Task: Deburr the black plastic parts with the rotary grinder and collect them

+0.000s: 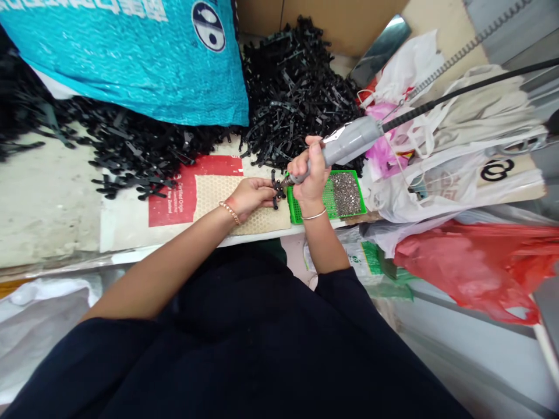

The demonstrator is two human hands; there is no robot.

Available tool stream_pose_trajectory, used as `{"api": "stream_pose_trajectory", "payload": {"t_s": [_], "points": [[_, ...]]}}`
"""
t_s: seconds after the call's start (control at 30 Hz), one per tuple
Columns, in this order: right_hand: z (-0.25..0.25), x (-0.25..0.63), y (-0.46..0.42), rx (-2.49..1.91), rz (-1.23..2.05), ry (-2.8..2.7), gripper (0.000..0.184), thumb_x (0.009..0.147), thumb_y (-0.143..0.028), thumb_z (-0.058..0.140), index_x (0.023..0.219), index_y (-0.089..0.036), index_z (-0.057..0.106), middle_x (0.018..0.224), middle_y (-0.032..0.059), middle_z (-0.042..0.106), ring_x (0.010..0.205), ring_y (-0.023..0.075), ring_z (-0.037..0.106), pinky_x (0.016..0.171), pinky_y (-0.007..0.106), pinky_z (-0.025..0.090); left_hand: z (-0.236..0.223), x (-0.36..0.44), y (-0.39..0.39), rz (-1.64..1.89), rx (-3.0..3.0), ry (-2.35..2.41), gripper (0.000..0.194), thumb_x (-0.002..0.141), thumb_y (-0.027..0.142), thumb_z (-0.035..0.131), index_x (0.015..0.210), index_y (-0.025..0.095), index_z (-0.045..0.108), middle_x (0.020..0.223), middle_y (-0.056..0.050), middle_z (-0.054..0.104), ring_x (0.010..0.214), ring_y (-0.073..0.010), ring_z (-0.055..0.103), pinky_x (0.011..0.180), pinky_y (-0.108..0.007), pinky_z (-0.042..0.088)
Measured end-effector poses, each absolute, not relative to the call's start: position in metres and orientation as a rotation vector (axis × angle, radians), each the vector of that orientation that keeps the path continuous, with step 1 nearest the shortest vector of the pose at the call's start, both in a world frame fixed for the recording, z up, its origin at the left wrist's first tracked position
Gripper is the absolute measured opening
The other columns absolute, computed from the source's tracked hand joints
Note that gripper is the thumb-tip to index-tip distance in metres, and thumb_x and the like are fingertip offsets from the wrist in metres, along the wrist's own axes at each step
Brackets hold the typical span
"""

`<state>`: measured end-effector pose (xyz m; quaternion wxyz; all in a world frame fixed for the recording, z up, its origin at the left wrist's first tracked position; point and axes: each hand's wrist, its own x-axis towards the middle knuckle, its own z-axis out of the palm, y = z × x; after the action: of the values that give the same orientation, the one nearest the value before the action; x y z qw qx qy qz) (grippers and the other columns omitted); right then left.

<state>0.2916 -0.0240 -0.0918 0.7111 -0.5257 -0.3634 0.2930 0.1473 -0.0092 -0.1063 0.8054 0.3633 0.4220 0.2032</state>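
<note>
My right hand is wrapped round a grey electric screwdriver, tilted so that its tip points down and left. Between the fingertips of my left hand is a small black plastic part with several arms. The screwdriver's tip meets this part or is very close to it; I cannot tell which. Just right of the part, partly behind my right hand, lies a green basket with small metal screws or nuts in its right portion. Under my left hand is a honeycomb-patterned cardboard sheet.
Heaps of black plastic parts cover the back of the table, beside a blue woven sack. Plastic bags crowd the right side, and a red bag hangs lower. A black cable runs from the screwdriver, near a coiled spring.
</note>
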Motion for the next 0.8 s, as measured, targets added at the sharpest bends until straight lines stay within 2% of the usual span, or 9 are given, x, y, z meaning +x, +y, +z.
{"api": "stream_pose_trajectory", "payload": {"t_s": [0.2, 0.53, 0.8], "points": [[-0.0968, 0.2946, -0.0238, -1.126, 0.656, -0.778, 0.048, 0.1, -0.07, 0.053, 0.121, -0.028, 0.063, 0.055, -0.01, 0.036, 0.046, 0.0115, 0.042, 0.051, 0.027, 0.05, -0.1089, 0.1473, -0.0095, 0.437, 0.778, 0.896, 0.02, 0.073, 0.002, 0.077, 0.091, 0.011, 0.076, 0.083, -0.006, 0.078, 0.074, -0.0147, 0.074, 0.079, -0.028, 0.063], [-0.1002, 0.2923, -0.0224, -1.166, 0.609, -0.825, 0.055, 0.092, -0.08, 0.056, 0.114, -0.031, 0.061, 0.055, -0.0108, 0.03, 0.046, 0.0126, 0.038, 0.049, 0.029, 0.046, -0.1071, 0.1472, -0.0096, 0.437, 0.779, 0.898, 0.019, 0.073, 0.001, 0.077, 0.089, 0.011, 0.076, 0.081, -0.005, 0.077, 0.072, -0.0138, 0.073, 0.074, -0.026, 0.063], [-0.0918, 0.2853, -0.026, -1.191, 0.616, -0.799, 0.045, 0.096, -0.073, 0.05, 0.107, -0.03, 0.057, 0.056, -0.0098, 0.028, 0.047, 0.013, 0.039, 0.052, 0.03, 0.046, -0.107, 0.1471, -0.0095, 0.431, 0.788, 0.897, 0.018, 0.073, 0.003, 0.077, 0.09, 0.011, 0.077, 0.082, -0.006, 0.077, 0.073, -0.0143, 0.073, 0.079, -0.028, 0.063]]}}
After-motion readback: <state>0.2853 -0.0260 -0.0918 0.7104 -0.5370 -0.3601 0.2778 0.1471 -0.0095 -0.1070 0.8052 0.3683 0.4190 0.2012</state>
